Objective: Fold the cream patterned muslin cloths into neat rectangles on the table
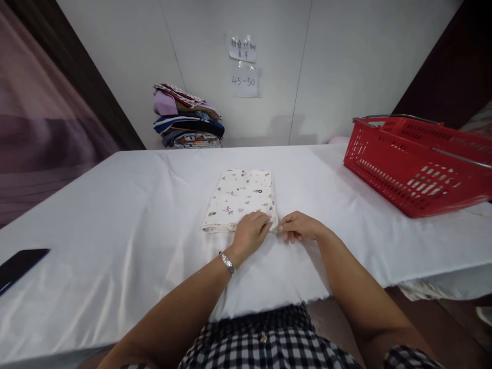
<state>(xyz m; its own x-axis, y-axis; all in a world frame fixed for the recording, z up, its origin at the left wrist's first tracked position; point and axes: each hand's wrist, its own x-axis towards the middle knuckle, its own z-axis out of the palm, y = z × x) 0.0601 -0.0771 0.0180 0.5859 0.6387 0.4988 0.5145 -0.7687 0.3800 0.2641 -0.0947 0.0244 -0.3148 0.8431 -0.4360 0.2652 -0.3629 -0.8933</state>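
A folded cream cloth [240, 197] with small printed figures lies flat in the middle of the white-covered table [115, 215]. My left hand [250, 233], with a metal bracelet on the wrist, rests on the cloth's near right corner, fingers pinching the edge. My right hand [299, 226] sits just right of that corner, its fingertips pinching the same corner edge. Both hands almost touch each other.
A red plastic basket [417, 161] stands at the table's right side. A stack of folded clothes [188, 118] sits at the back against the wall under two paper notes [244, 66]. A dark phone [19, 266] lies at the left edge.
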